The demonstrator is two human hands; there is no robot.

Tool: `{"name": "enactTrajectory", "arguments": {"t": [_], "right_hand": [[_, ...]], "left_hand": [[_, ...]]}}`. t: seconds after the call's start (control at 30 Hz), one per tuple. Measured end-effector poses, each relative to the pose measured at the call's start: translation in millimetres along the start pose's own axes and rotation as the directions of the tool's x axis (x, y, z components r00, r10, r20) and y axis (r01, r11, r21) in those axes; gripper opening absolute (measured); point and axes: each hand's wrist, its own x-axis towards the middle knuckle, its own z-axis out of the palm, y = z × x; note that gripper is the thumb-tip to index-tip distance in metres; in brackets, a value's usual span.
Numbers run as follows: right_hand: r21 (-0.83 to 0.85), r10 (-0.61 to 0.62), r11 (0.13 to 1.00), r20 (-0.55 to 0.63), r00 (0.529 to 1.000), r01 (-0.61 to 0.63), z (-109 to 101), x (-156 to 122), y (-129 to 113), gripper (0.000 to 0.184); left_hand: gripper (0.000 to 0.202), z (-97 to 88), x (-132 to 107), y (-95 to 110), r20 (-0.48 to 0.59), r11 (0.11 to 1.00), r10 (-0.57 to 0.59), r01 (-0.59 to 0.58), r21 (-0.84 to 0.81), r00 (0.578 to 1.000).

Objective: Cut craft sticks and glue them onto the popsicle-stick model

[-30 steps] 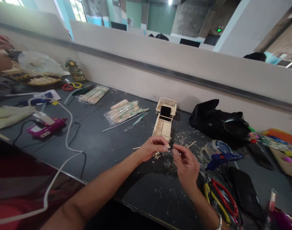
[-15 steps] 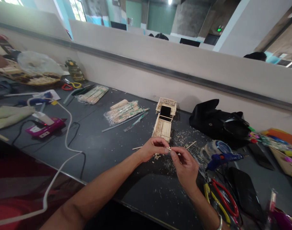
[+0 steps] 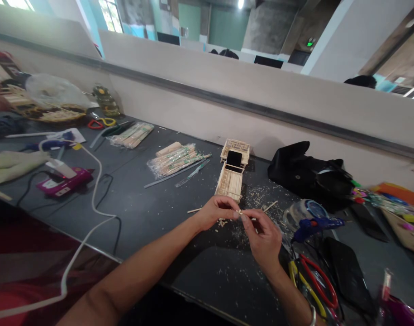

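My left hand (image 3: 219, 213) and my right hand (image 3: 264, 235) meet fingertip to fingertip over the dark table. Pinched between them are small pale wooden pieces (image 3: 240, 212), too tiny to make out one by one. Just beyond my fingers stands a model made of wooden sticks (image 3: 230, 183), with a dark phone-like slab (image 3: 234, 159) resting on it. Cut bits of stick (image 3: 222, 222) lie under my left hand. A single thin stick (image 3: 270, 206) lies behind my right hand.
Bagged sticks (image 3: 176, 160) lie left of the model. To the right are a black bag (image 3: 308, 174), a clear jar (image 3: 305, 213), a blue glue gun (image 3: 317, 225), pliers (image 3: 318, 280) and a dark phone (image 3: 348, 271). A white cable (image 3: 100, 181) crosses the left side near a purple power strip (image 3: 66, 181).
My two hands stay almost still, fingertips together on the small pieces. At the far left, another person's hand has shifted slightly. The view has barely moved.
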Motion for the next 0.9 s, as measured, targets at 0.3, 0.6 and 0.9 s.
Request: {"name": "enactTrajectory", "arguments": {"t": [0.3,0.6,0.9], "right_hand": [[-0.028,-0.009,1.0,0.01,1.0,0.009,0,1,1,0.018],[-0.017,0.077,0.997,-0.06,0.995,-0.078,3,-3,8,0.015],[-0.282,0.002,0.956,0.292,0.957,0.084,29,-15,46,0.02]], "left_hand": [[0.034,0.2,0,0,-0.019,1.0,-0.007,0.007,0.006,1.0],[0.033,-5.2,3,2,-0.098,0.995,0.038,-0.047,-0.088,0.994],[0.035,-7.0,10,0,-0.219,0.967,0.124,-0.167,-0.19,0.968]]}}
